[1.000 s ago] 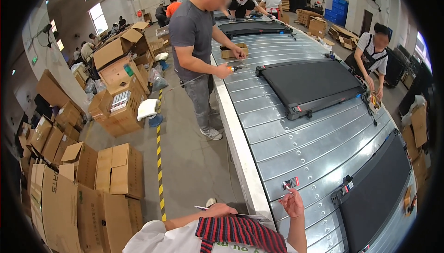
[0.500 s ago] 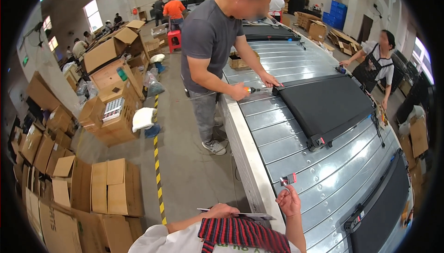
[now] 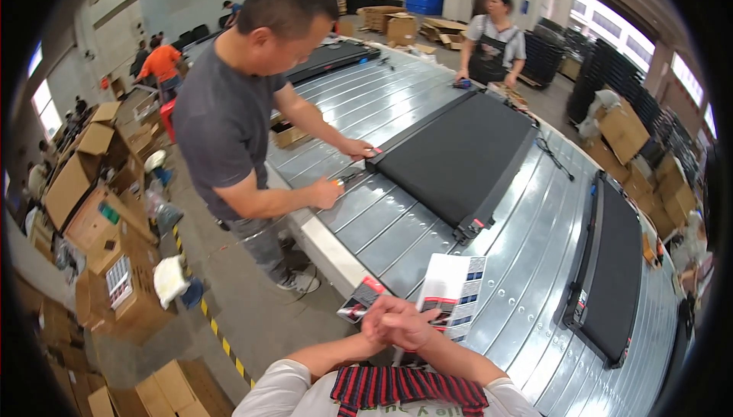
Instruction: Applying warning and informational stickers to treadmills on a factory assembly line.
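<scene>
In the head view, the person's right hand (image 3: 406, 327) lies over the left hand (image 3: 372, 324) at the near edge of the metal-slatted bench (image 3: 496, 287). The right fingers curl inward, but whether they pinch anything cannot be told; the left fingers are mostly covered, so their grip cannot be told either. A white printed leaflet (image 3: 445, 273) sticks out beyond the hands over the bench, and a red-and-black card (image 3: 363, 299) juts out on their left; which hand bears which is unclear. Both papers fan outward, perhaps simply because they are gripped together near one end. Farther up, a co-worker in a dark grey shirt (image 3: 229, 104) rests one hand at the corner of a black folded cover (image 3: 450, 161), probably to steady it, while the other holds an orange-handled driver (image 3: 340, 183). A second black folded cover (image 3: 607, 264) lies to the right. As for printing, the leaflet has a red band and blue panels, its small text illegible; a red label (image 3: 478, 224) marks the nearer cover's corner, and green lettering on the person's white top is partly hidden by striped cloth (image 3: 408, 388).
</scene>
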The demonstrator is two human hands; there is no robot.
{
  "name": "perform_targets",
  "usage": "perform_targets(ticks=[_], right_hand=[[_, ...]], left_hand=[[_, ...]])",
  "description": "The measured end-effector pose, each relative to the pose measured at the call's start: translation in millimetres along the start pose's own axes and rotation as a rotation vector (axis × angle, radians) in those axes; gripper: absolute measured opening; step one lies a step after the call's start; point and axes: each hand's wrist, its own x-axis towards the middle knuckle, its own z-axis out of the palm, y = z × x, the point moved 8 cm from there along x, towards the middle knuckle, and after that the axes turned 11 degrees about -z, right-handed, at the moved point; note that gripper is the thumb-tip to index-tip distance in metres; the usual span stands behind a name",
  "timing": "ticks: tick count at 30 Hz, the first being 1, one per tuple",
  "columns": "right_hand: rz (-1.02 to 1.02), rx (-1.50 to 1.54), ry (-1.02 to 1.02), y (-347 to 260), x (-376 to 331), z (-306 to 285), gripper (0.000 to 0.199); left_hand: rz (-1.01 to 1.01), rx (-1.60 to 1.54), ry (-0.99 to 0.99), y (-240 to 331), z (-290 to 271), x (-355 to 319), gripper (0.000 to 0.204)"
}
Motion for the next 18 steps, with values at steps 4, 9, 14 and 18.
perform_targets(ticks=[4,9,14,18], right_hand=[[-0.026,-0.077,0.065,-28.2,-12.1,-24.5,0.023],[-0.172,-0.079,0.095,-71.6,-25.2,-51.5,0.025],[-0.269,-0.142,0.068,-100.8,-31.0,-64.4,0.025],[-0.308,-0.324,0.102,-111.4,-26.9,-71.1,0.026]], left_hand=[[-0.474,1.034,0.347,44.0,184.4,30.2,0.034],[-0.464,1.071,0.182,34.5,196.0,72.3,0.033],[-0.506,1.086,0.007,20.6,196.4,108.5,0.033],[-0.530,1.062,-0.120,20.6,188.6,133.0,0.033]])
